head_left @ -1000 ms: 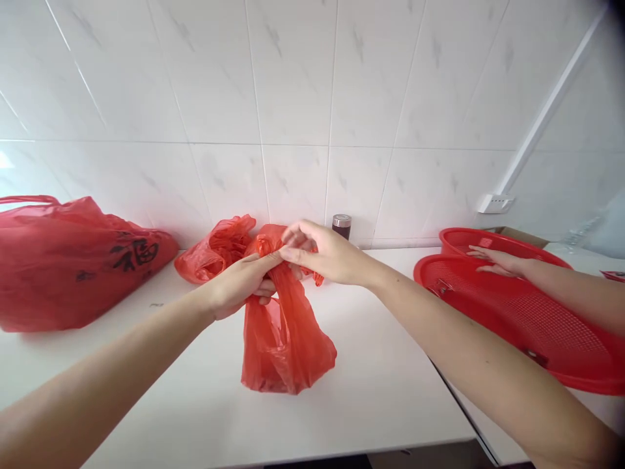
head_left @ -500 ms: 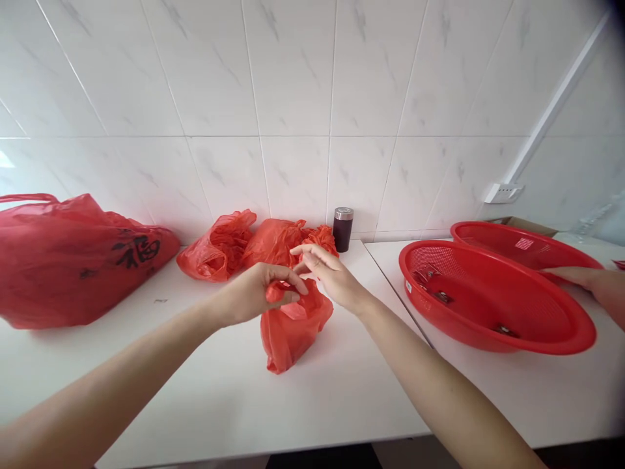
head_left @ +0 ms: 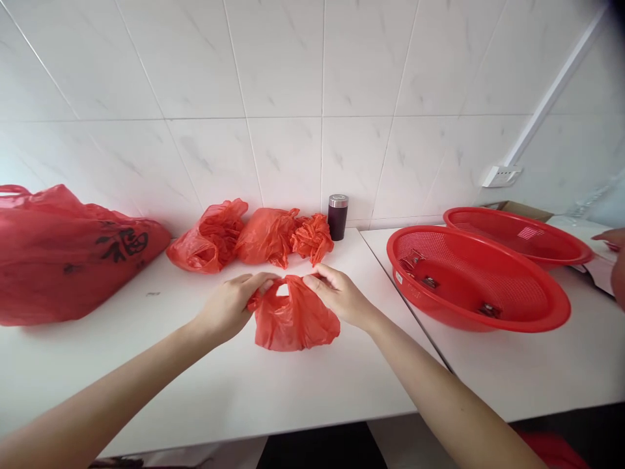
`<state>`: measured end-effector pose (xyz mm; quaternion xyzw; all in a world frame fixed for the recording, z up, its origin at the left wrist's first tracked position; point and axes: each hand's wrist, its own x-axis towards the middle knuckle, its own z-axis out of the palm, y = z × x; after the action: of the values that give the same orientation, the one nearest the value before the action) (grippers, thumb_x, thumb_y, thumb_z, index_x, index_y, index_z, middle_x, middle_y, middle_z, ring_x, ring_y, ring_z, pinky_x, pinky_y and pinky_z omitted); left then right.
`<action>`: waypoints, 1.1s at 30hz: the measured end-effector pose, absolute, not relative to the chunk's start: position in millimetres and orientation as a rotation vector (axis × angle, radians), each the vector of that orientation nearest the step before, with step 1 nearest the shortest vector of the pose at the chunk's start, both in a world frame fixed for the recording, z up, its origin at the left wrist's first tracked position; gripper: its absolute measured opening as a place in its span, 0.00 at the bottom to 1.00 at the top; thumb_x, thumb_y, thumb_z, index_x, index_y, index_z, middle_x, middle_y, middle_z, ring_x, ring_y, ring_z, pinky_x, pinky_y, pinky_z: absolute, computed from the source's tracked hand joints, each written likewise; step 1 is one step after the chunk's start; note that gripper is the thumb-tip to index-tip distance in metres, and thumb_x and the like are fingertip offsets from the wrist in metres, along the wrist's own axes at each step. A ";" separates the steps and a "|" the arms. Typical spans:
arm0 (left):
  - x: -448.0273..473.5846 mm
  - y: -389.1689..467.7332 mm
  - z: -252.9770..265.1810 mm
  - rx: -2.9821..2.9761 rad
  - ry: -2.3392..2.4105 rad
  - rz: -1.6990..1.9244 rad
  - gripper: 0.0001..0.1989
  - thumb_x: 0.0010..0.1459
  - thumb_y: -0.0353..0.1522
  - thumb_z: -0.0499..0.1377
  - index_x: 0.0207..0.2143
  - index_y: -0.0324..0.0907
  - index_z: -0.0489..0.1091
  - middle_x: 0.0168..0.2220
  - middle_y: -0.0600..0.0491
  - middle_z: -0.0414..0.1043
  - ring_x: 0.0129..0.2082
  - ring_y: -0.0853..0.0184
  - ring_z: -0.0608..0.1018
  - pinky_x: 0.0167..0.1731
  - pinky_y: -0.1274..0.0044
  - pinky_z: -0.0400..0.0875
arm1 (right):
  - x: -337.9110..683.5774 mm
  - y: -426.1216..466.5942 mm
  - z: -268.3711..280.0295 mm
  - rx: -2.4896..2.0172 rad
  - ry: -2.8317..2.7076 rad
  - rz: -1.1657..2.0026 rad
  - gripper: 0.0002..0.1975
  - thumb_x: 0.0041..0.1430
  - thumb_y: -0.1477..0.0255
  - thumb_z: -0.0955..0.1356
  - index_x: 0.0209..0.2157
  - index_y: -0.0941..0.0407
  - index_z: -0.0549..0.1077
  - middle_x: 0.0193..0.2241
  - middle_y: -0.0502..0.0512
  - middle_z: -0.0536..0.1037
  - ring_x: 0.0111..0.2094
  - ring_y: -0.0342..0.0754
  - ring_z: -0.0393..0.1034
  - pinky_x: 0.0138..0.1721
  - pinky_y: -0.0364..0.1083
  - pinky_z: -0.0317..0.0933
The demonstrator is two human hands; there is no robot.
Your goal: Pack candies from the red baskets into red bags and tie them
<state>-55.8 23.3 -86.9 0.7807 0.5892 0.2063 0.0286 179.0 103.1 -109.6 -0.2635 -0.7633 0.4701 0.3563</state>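
A small red plastic bag is stretched between my two hands over the white table. My left hand pinches its upper left side between thumb and fingers. At the upper right, my right hand grips the bag's top the same way. A gap shows through the plastic near the top, by the handle. What the bag contains, if anything, cannot be seen.
Crumpled red bags and a dark tumbler line the wall. A big red bag lies left. On the right, a red basket holds several small packets; a second basket stands behind. Another person's hand shows far right.
Both hands have gripped the bag's top and drawn apart, spreading it wider. The other person's hand has left the rear basket. The baskets appear shifted left and up in view.
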 end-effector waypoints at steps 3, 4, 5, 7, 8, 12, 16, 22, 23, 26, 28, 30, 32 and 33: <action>-78.9 6.5 -110.6 2.220 1.910 0.465 0.18 0.51 0.23 0.45 0.38 0.47 0.67 0.33 0.55 0.76 0.33 0.64 0.77 0.33 0.75 0.67 | 200.0 117.6 -138.4 -0.944 -1.905 1.134 0.19 0.60 0.53 0.64 0.29 0.54 0.61 0.29 0.48 0.71 0.32 0.45 0.66 0.34 0.44 0.58; -83.6 2.8 -117.6 2.164 1.929 0.424 0.16 0.51 0.24 0.46 0.37 0.47 0.67 0.33 0.56 0.76 0.33 0.64 0.76 0.33 0.75 0.67 | 204.6 123.0 -148.4 -1.025 -1.892 1.129 0.19 0.59 0.52 0.65 0.29 0.54 0.60 0.30 0.49 0.72 0.32 0.45 0.66 0.34 0.44 0.58; -85.7 1.0 -123.5 2.102 1.945 0.421 0.14 0.54 0.25 0.46 0.35 0.47 0.67 0.33 0.57 0.76 0.33 0.64 0.76 0.33 0.75 0.67 | 207.1 127.7 -157.2 -1.086 -1.876 1.128 0.20 0.59 0.52 0.65 0.30 0.54 0.59 0.32 0.50 0.72 0.33 0.46 0.67 0.34 0.45 0.59; -82.0 4.5 -132.6 1.954 1.966 0.550 0.11 0.60 0.31 0.45 0.32 0.47 0.66 0.36 0.56 0.76 0.35 0.63 0.76 0.35 0.74 0.67 | 205.0 132.7 -168.8 -1.137 -1.842 1.117 0.20 0.58 0.51 0.65 0.32 0.53 0.58 0.36 0.52 0.73 0.35 0.47 0.69 0.35 0.45 0.60; -76.6 9.7 -136.4 1.876 1.962 0.665 0.12 0.62 0.35 0.45 0.32 0.47 0.66 0.37 0.55 0.76 0.37 0.63 0.76 0.37 0.74 0.68 | 200.7 132.5 -171.7 -1.144 -1.828 1.095 0.20 0.57 0.51 0.65 0.33 0.53 0.58 0.36 0.52 0.72 0.36 0.47 0.70 0.36 0.46 0.61; -43.9 43.1 -155.5 1.689 1.974 0.997 0.18 0.66 0.44 0.39 0.34 0.46 0.61 0.40 0.52 0.75 0.39 0.65 0.76 0.38 0.75 0.69 | 174.0 119.3 -175.0 -1.186 -1.946 0.979 0.23 0.51 0.52 0.69 0.37 0.52 0.58 0.34 0.50 0.72 0.34 0.49 0.70 0.34 0.46 0.61; -17.1 70.1 -178.1 1.733 2.070 0.927 0.14 0.66 0.40 0.37 0.37 0.48 0.58 0.29 0.55 0.73 0.29 0.65 0.75 0.30 0.76 0.67 | 159.2 110.5 -188.6 -1.214 -2.029 0.949 0.17 0.51 0.64 0.70 0.37 0.51 0.57 0.34 0.50 0.73 0.33 0.50 0.70 0.32 0.45 0.60; -21.0 90.3 -190.1 1.860 2.234 0.669 0.12 0.58 0.27 0.48 0.43 0.48 0.62 0.34 0.52 0.77 0.34 0.59 0.78 0.34 0.73 0.63 | 181.0 130.2 -210.4 -1.195 -1.939 0.935 0.15 0.52 0.65 0.68 0.34 0.51 0.56 0.34 0.50 0.71 0.33 0.48 0.69 0.32 0.45 0.61; -24.5 92.7 -190.6 1.858 2.265 0.640 0.14 0.57 0.25 0.47 0.44 0.48 0.62 0.35 0.51 0.77 0.35 0.58 0.78 0.35 0.73 0.63 | 185.6 134.3 -212.1 -1.202 -1.937 0.928 0.15 0.52 0.63 0.68 0.33 0.51 0.56 0.32 0.50 0.70 0.31 0.48 0.68 0.31 0.45 0.60; -32.7 96.6 -193.1 1.842 2.347 0.592 0.17 0.57 0.25 0.47 0.47 0.49 0.62 0.38 0.51 0.78 0.37 0.58 0.78 0.35 0.73 0.63 | 195.8 143.4 -215.6 -1.246 -1.964 0.825 0.21 0.51 0.56 0.70 0.32 0.51 0.55 0.29 0.48 0.69 0.26 0.47 0.65 0.27 0.44 0.57; -35.0 96.0 -196.5 1.836 2.384 0.579 0.18 0.58 0.26 0.47 0.49 0.49 0.62 0.39 0.51 0.78 0.37 0.59 0.78 0.36 0.73 0.63 | 199.3 145.9 -217.6 -1.261 -2.014 0.704 0.23 0.52 0.51 0.69 0.31 0.51 0.54 0.26 0.47 0.68 0.23 0.46 0.63 0.26 0.44 0.55; -35.4 93.7 -201.3 1.836 2.401 0.561 0.17 0.59 0.27 0.46 0.49 0.50 0.63 0.39 0.51 0.78 0.37 0.60 0.78 0.35 0.74 0.63 | 200.7 146.4 -220.3 -1.250 -2.059 0.624 0.22 0.57 0.49 0.65 0.32 0.51 0.54 0.24 0.46 0.68 0.23 0.47 0.63 0.26 0.44 0.54; -34.9 91.3 -206.9 1.836 2.407 0.527 0.16 0.60 0.29 0.46 0.47 0.50 0.65 0.38 0.52 0.78 0.36 0.60 0.78 0.34 0.75 0.62 | 200.5 146.1 -224.3 -1.264 -2.084 0.573 0.19 0.62 0.50 0.60 0.32 0.51 0.55 0.23 0.47 0.70 0.23 0.47 0.65 0.27 0.43 0.53; -34.6 90.4 -209.7 1.833 2.411 0.505 0.15 0.61 0.30 0.46 0.46 0.51 0.66 0.38 0.51 0.79 0.35 0.60 0.78 0.33 0.75 0.62 | 199.8 146.0 -226.7 -1.291 -2.105 0.525 0.18 0.63 0.51 0.59 0.33 0.51 0.55 0.24 0.47 0.71 0.22 0.47 0.65 0.26 0.43 0.52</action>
<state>-34.6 90.4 -209.7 0.5966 0.7847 0.1645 0.0357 199.8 146.0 -226.7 -0.4871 -0.7944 0.1983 0.3037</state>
